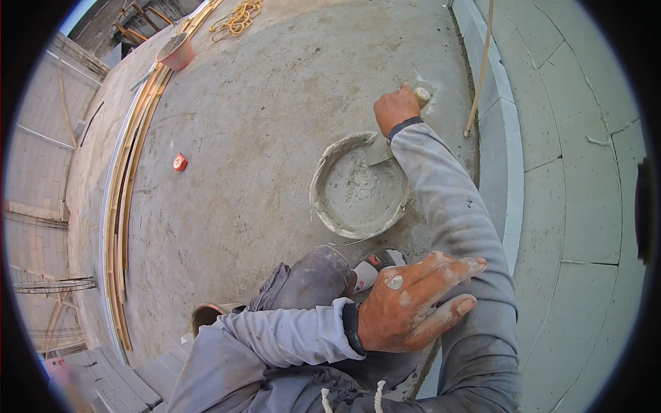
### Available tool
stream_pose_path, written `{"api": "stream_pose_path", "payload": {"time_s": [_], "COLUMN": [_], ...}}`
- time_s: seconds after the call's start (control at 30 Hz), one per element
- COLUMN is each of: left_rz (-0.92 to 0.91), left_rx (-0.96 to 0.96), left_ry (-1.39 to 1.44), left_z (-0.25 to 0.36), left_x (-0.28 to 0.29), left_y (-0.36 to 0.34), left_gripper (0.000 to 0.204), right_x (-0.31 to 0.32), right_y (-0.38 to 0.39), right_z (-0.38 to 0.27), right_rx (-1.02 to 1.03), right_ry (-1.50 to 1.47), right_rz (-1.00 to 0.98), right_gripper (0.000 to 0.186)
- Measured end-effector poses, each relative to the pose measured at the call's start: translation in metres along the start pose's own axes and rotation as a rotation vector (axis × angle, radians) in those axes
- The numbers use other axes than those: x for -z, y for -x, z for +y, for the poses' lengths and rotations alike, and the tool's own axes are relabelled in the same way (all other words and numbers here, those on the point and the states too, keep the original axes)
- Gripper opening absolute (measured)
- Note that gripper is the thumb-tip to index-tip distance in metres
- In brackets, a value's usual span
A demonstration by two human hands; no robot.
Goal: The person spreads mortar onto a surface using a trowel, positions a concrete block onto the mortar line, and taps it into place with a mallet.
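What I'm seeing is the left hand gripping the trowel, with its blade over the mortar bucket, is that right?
Not quite: in the head view, it's the right hand gripping the trowel. Its blade is indeed over the mortar bucket.

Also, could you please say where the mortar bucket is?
In the head view, the mortar bucket stands on the floor right of centre, just below the right hand.

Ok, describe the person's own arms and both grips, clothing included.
The left sleeve and right sleeve are long, loose and greyish, with smudges, and end in narrow dark cuffs. The left grip is ungloved, with a whitish-grey blob on its back and pale smears around the fingers. The right grip is ungloved too.
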State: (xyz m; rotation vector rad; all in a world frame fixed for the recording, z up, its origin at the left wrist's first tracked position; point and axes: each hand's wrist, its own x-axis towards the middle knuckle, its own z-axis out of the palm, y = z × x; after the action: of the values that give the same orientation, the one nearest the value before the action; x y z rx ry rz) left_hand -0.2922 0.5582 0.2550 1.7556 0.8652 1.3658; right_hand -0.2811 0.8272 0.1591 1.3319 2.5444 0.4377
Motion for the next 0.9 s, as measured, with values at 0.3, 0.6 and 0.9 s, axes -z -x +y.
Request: {"api": "stream_pose_path", "payload": {"time_s": [0.3,0.6,0.9], "left_rz": [-0.05,-0.139,-0.344], "left_rx": [0.08,0.041,0.014], "left_ry": [0.034,0.067,0.14], "left_z": [0.008,0.009,0.025], "left_x": [0.004,-0.019,-0.046], "left_y": [-0.002,0.003,0.014], "left_gripper": [0.041,0.043,0.041], "right_x": [0.008,0.0,-0.096], "right_y": [-0.009,0.058,0.236], "right_z": [-0.041,-0.024,-0.041], "right_rx": [0.224,0.145,-0.481], "right_ry": [0.168,0.063,-0.621], "right_rz": [0.058,0.082,0.26], "right_gripper": [0.02,0.016,0.036]}}
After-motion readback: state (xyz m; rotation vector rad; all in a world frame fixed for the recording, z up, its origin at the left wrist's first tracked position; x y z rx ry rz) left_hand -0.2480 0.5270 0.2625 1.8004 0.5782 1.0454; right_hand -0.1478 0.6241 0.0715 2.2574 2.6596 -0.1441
